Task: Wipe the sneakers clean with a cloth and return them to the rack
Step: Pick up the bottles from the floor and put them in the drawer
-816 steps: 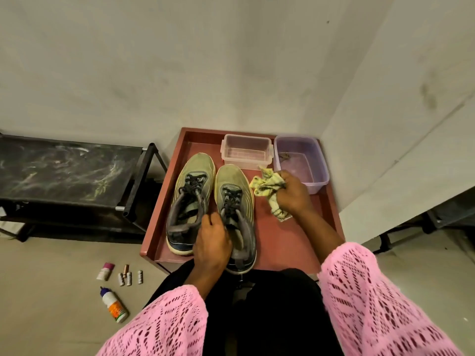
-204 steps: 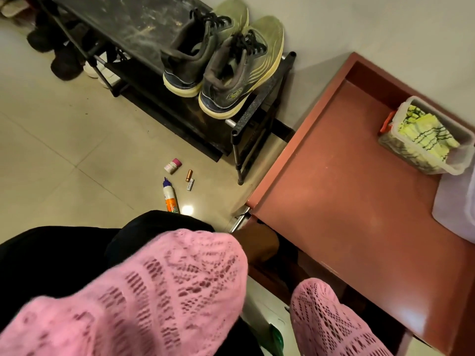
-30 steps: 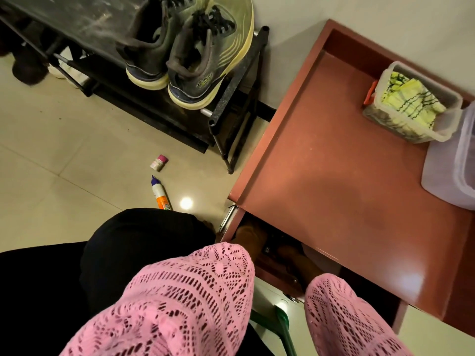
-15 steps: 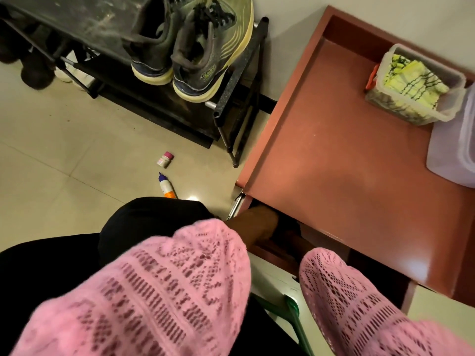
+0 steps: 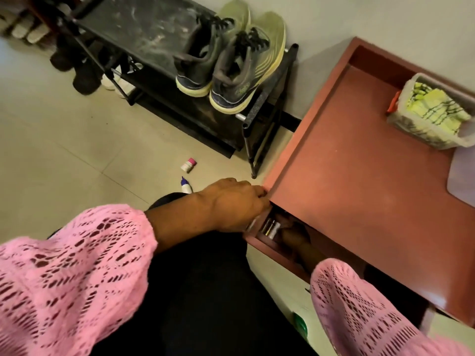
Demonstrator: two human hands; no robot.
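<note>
the sneakers [image 5: 231, 60] stand side by side on the top shelf of the black rack [image 5: 144, 29], at its right end, heels toward the person and toes toward the wall, so their long axes run away from the viewer and slightly rightward. the cloth [image 5: 437, 106] lies bundled in a clear tub [image 5: 401, 124] at the far right of the red table [image 5: 359, 176], well apart from both hands. judged from this layout, the wiping and the return to the rack look done, and the hands are busy with something else.

the left hand [image 5: 231, 204] sits at the near left corner of the table, fingers bent down over the edge of an open drawer [image 5: 259, 240] beneath the top; whether it grips the drawer edge or only rests on it cannot be told. the right hand [image 5: 293, 235] reaches into the drawer's shadow next to some small cylinders [image 5: 270, 227], and its fingers are too dark to read.

the sneakers lie up and to the left of the left hand, beyond the floor gap, so the left hand is the nearer one should they need any adjusting. a small bottle [image 5: 189, 165] and a glue bottle [image 5: 186, 186] lie on the floor between.
</note>
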